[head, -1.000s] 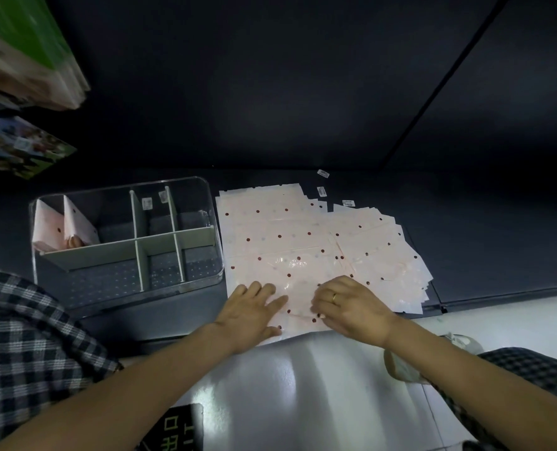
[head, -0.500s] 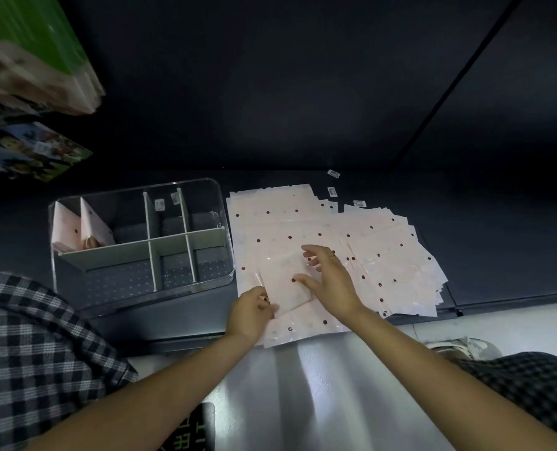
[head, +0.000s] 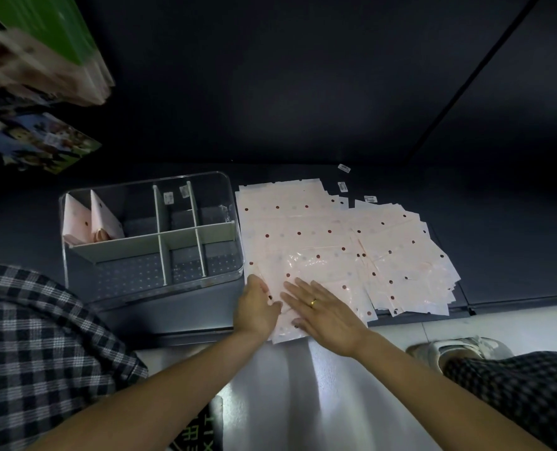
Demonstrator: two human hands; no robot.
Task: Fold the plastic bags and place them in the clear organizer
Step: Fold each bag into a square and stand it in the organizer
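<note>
Counting first: two folded bags (head: pixel 89 219) stand upright in the far-left compartment of the clear organizer (head: pixel 153 236), which has six compartments and sits on the dark shelf (head: pixel 498 255) toward its left side. Three small labels (head: pixel 343 186) lie near the shelf's back edge. The loose plastic bags (head: pixel 335 242), pink with dots, are spread in an overlapping heap just right of the organizer, too many and too layered to count.

Both hands are down at the front edge of the shelf. The left hand (head: pixel 257 307) lies on the near-left corner of the heap, fingers fairly straight, thumb toward the right hand. The right hand (head: pixel 322 307), ring on one finger, is flat with fingers spread, pressing the front bag (head: pixel 303 275).

Half a second ago the right hand was further back on the heap and the left pinched a raised flap; now that bag lies flat under both palms.
</note>
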